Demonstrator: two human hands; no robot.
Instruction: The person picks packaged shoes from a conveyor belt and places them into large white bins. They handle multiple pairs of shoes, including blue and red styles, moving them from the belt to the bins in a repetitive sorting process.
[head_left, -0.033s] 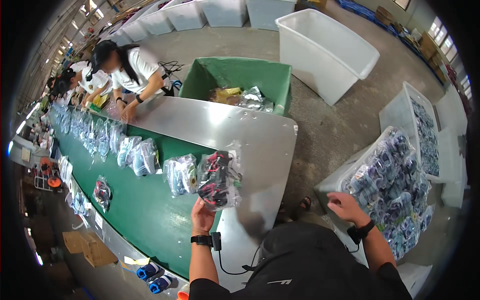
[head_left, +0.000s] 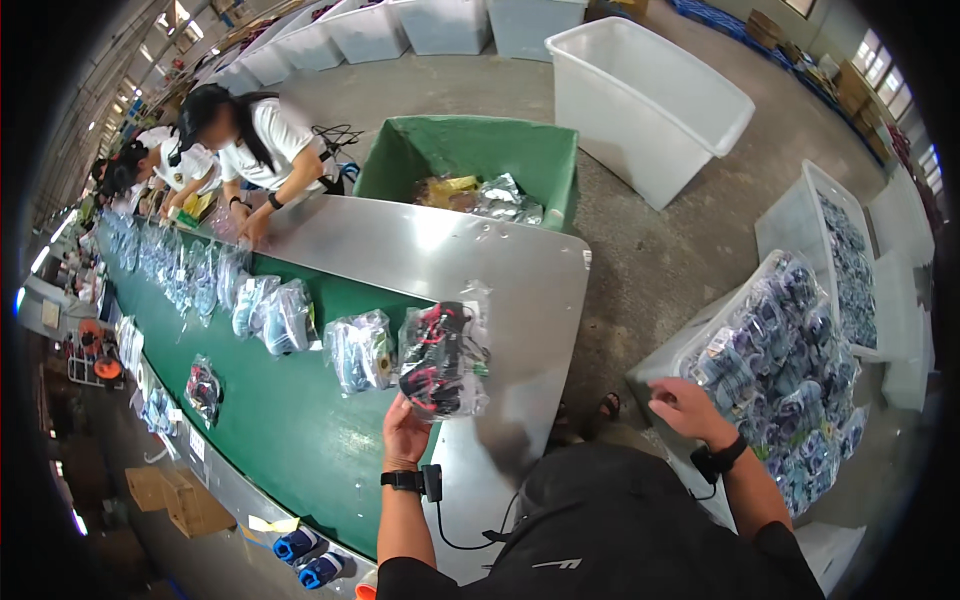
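A clear plastic bag with a pair of black and red shoes (head_left: pixel 432 372) is pinched at its lower left corner by my left hand (head_left: pixel 406 432). It is held up over the end of the green conveyor belt (head_left: pixel 290 410) and the metal tabletop (head_left: pixel 520 270). Just behind it on the belt lies another bagged pair of light blue shoes (head_left: pixel 358 350). My right hand (head_left: pixel 690 408) hovers at the near left side of a white bin (head_left: pixel 655 372) heaped with bagged blue and purple shoes (head_left: pixel 775 370). Its fingers are loosely bent and apart, with nothing visible in them.
More bagged shoes (head_left: pixel 205 270) line the belt, and a dark bagged pair (head_left: pixel 203 388) lies apart on it. A co-worker (head_left: pixel 275 140) leans over the far edge. Behind the tabletop stands a green bin (head_left: pixel 480 140) with wrappers; a large white bin (head_left: pixel 650 100) stands farther right.
The bagged black and red shoes in my left hand have tilted slightly to the right. My right hand has shifted a little to the left and up.
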